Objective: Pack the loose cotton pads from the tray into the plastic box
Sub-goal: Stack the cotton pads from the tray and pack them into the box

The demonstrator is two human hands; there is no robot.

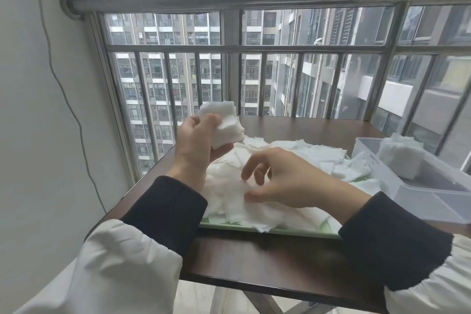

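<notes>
Dark brown wooden table (254, 260) sits against a barred window (280, 64). High-rise apartment blocks (165, 71) outside, flat grey daylight. White wall (33, 109) left, thin cable (61, 89) hanging down it.

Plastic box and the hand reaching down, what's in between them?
Between the right hand and the plastic box lie loose cotton pads, heaped on the green tray; the head view shows it.

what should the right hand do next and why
Probably pinch a pad from the pile under the right hand and add it to the stack the left hand grips; the right fingers hover curled over the tray, holding nothing.
</notes>
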